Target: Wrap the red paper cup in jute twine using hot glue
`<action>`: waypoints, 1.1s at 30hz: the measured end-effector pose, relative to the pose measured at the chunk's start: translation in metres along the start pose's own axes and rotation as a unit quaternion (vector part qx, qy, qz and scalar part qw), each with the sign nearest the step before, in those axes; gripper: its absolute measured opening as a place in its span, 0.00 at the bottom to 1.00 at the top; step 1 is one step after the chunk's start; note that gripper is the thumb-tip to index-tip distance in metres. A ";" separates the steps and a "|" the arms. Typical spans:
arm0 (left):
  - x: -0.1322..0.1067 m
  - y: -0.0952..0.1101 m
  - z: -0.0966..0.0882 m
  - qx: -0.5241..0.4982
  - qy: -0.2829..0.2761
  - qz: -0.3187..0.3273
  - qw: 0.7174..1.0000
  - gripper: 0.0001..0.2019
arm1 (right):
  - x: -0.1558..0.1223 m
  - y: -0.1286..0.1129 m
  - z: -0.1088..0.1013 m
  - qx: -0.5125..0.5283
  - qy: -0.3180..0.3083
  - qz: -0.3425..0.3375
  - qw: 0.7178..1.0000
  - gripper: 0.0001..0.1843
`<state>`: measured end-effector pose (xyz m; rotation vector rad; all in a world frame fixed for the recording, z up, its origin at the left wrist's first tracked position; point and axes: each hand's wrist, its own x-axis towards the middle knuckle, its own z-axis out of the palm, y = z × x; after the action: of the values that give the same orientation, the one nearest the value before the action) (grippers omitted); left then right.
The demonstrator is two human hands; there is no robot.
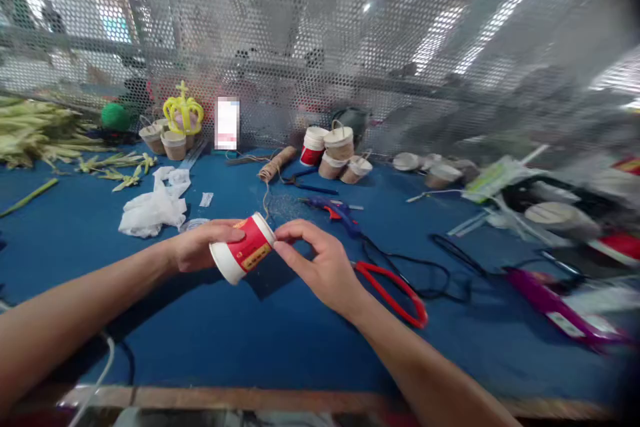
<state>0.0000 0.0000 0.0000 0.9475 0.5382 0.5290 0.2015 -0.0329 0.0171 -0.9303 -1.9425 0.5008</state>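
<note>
Nearest the viewer, a wooden edge borders the blue tabletop (250,340). A white cable (103,357) lies at its near left corner.

Both forearms reach in over the tabletop.
- The left hand (203,247) has its fingers (231,233) closed around the wall of a red and white paper cup (246,248).
- The cup is held on its side, just above the tabletop near its centre. The wide white mouth points down and toward the viewer, and the base points up and away.
- The right hand (325,263) meets the cup at its base. The thumb and forefinger are pinched together against the base rim.
- Whether they also grip the thin strand of twine there cannot be told.

Just beside the right wrist lie red-handled scissors (395,290), with a black cable (430,273) looping behind them. A purple tool (550,303) lies well to the right.

Beyond the hands:
- A blue glue gun (334,208) lies to the right.
- A crumpled white plastic bag (153,208) lies to the left.
- A twine spool (276,164) lies further back.

At the far side of the tabletop:
- A group of twine-wrapped cups (340,145) stands in the centre.
- A yellow crown (183,113) sits on similar cups to the left.
- A green ball (116,117) and green leaves (35,133) are at the far left.

A perforated metal screen (320,33) closes off the back.
</note>
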 end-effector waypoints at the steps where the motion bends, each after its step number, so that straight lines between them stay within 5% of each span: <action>1: 0.000 0.000 0.000 -0.001 -0.002 0.001 1.000 0.23 | -0.001 0.000 -0.001 -0.003 -0.001 -0.001 1.000 0.01; 22: -0.006 0.011 0.011 0.174 0.029 0.002 0.984 0.22 | -0.003 0.000 -0.001 -0.018 -0.052 -0.048 0.997 0.04; 28: -0.003 0.006 0.007 0.128 0.060 -0.003 0.990 0.25 | 0.004 0.000 -0.013 -0.036 -0.043 0.015 0.998 0.06; 31: 0.001 0.000 0.000 0.085 0.105 0.028 0.990 0.25 | 0.017 0.004 -0.038 -0.107 0.008 0.115 0.988 0.12; 33: 0.004 -0.003 -0.004 0.052 0.129 0.039 0.990 0.24 | 0.027 0.016 -0.058 -0.216 0.035 0.194 0.956 0.12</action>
<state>0.0008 0.0035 -0.0051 1.0078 0.7704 0.7045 0.2491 -0.0030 0.0510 -1.6062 -1.8404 0.2538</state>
